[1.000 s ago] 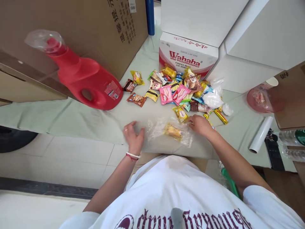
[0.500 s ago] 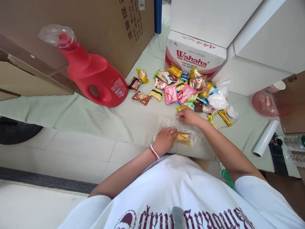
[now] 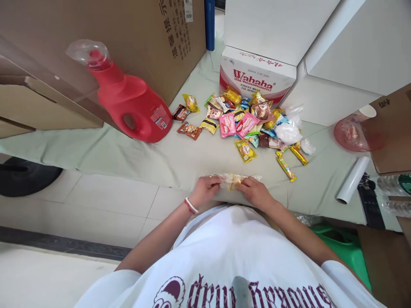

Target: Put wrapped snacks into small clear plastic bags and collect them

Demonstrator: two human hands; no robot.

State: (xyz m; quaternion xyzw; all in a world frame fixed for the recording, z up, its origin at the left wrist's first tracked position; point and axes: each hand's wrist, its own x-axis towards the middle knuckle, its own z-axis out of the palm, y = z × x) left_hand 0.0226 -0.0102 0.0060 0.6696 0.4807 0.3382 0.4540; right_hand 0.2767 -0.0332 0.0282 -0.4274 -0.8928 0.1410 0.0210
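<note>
Both my hands grip a clear plastic bag point(image 3: 236, 180) with a yellow snack inside, held at the near edge of the pale green cloth-covered table point(image 3: 135, 156). My left hand point(image 3: 205, 190) pinches its left end and my right hand point(image 3: 255, 192) pinches its right end, fingers closed on the plastic. Beyond them lies a heap of wrapped snacks point(image 3: 247, 122) in pink, yellow, brown and blue. A single yellow packet point(image 3: 245, 150) lies nearest the bag.
A red detergent jug point(image 3: 131, 102) stands at the left. A Wahaha carton point(image 3: 257, 77) and white boxes point(image 3: 337, 55) stand behind the snacks, a big cardboard box point(image 3: 128, 34) at the back left. At right are a white roll point(image 3: 352, 180), a pink lidded container point(image 3: 355, 132) and a green object point(image 3: 343, 244).
The bag was spread flat on the cloth with my hands apart. Both hands have come together at the table's near edge, and the bag is now gathered up between them.
</note>
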